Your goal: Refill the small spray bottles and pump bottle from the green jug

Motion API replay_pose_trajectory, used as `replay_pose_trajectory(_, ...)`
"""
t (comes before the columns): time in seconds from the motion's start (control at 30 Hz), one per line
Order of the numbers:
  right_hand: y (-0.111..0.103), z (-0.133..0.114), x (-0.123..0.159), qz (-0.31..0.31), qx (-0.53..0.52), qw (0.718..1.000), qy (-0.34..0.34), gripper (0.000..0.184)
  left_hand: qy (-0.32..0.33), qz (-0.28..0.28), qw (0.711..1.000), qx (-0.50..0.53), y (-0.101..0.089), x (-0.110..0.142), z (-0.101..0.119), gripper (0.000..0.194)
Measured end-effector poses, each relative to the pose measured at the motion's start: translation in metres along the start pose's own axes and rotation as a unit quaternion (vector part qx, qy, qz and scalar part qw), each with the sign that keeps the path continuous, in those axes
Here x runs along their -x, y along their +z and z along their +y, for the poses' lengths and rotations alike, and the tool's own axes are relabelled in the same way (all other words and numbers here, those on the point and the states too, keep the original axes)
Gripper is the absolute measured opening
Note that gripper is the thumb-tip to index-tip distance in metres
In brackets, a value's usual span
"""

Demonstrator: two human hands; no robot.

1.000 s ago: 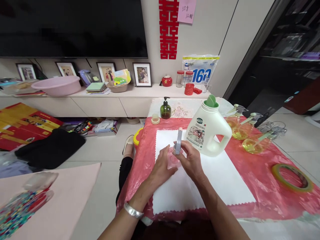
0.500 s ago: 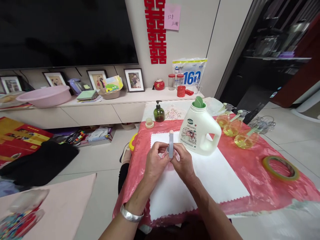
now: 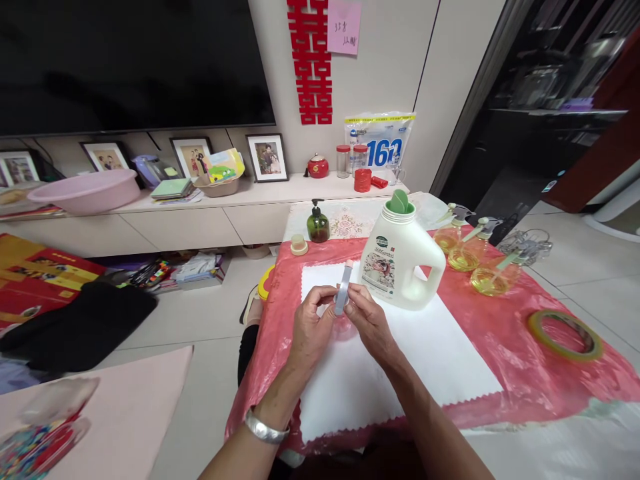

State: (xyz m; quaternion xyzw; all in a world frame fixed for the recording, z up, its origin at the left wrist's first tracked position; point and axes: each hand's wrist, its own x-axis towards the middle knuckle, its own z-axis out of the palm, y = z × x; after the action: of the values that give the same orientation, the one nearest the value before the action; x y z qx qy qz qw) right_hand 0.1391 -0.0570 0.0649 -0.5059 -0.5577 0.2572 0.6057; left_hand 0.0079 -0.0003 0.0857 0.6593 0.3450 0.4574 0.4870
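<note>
Pinching a grey spray head [image 3: 343, 292] by a clear pink bottle [image 3: 343, 329]

Down at a table spread with creased red plastic sheeting [image 3: 480, 320], a white zigzag-edged mat [image 3: 350, 393] on top. Beyond the red, a strip of pale floral cloth [image 3: 346, 227], and past that a long, low white cabinet [image 3: 183, 229] under a wide dark television [image 3: 130, 67]. Along the cabinet top, framed photographs [image 3: 267, 158], a pink basin [image 3: 85, 193], a small red pot [image 3: 318, 167] and a bag [image 3: 383, 147] printed "160"; on the wall, a red paper cut-out [image 3: 313, 70] beside a pink note [image 3: 344, 28]. Pale tiles [image 3: 210, 347] underfoot; to the left, a pale pink tabletop [image 3: 150, 400].

At the mat's far edge, a white plastic jug [image 3: 403, 267] with a green piece [image 3: 399, 202] in its mouth. Farther back, a green pump bottle [image 3: 318, 227] and a beige cap [image 3: 299, 245]; at the right, three spray bottles [image 3: 489, 280] of yellow liquid and a roll of tape [image 3: 565, 356] lying flat.

Over the mat, between both hands, the grey spray head: slim, tilted, tipped in pale pink at the far end. Below it, the bottle, see-through and mostly hidden behind fingers. Impossible to tell whether joined to the head or merely beneath it. Left hand [image 3: 310, 327], silver bangle [image 3: 265, 430] at the wrist: narrow, thumb and fingers pinching the head's left side. Right hand [image 3: 371, 325]: narrow too, pinching from the right, fingertips near those opposite.
</note>
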Motion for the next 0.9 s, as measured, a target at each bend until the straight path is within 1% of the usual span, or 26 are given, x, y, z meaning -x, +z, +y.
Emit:
replay_pose_trajectory(0.17,0.001,0.004,0.001,0.028,-0.003,1.0,-0.007,0.031,0.037,0.013,0.999,-0.003,-0.001,0.002,-0.004,0.013)
replay_pose_trajectory(0.27,0.003,0.004,0.002,0.051,0.001,0.999,-0.007,0.027,0.043,0.017,0.999,-0.014,-0.002,0.004,-0.005,0.014)
replay_pose_trajectory(0.4,0.008,0.004,0.003,0.089,0.023,0.996,0.0,0.024,0.056,0.007,0.997,-0.051,-0.003,0.01,-0.001,0.02)
replay_pose_trajectory(0.5,0.013,0.005,0.004,0.123,0.042,0.992,0.001,0.024,0.061,-0.001,0.994,-0.086,0.002,0.015,0.006,0.024)
replay_pose_trajectory(0.57,0.017,0.005,0.005,0.138,0.053,0.989,0.001,0.022,0.048,0.018,0.992,-0.114,0.007,0.016,0.01,0.029)
replay_pose_trajectory(0.67,0.02,0.006,0.005,0.155,0.072,0.985,0.004,0.024,-0.012,0.062,0.988,-0.142,0.014,0.013,0.014,0.029)
replay_pose_trajectory(0.73,0.021,0.007,0.004,0.164,0.082,0.983,0.007,0.027,-0.043,0.078,0.985,-0.148,0.017,0.009,0.015,0.029)
replay_pose_trajectory(0.8,0.022,0.009,0.004,0.166,0.088,0.982,0.012,0.027,-0.042,0.08,0.984,-0.152,0.016,0.006,0.014,0.025)
replay_pose_trajectory(0.9,0.021,0.011,0.004,0.155,0.092,0.984,0.015,0.026,-0.022,0.066,0.987,-0.144,0.012,0.004,0.01,0.021)
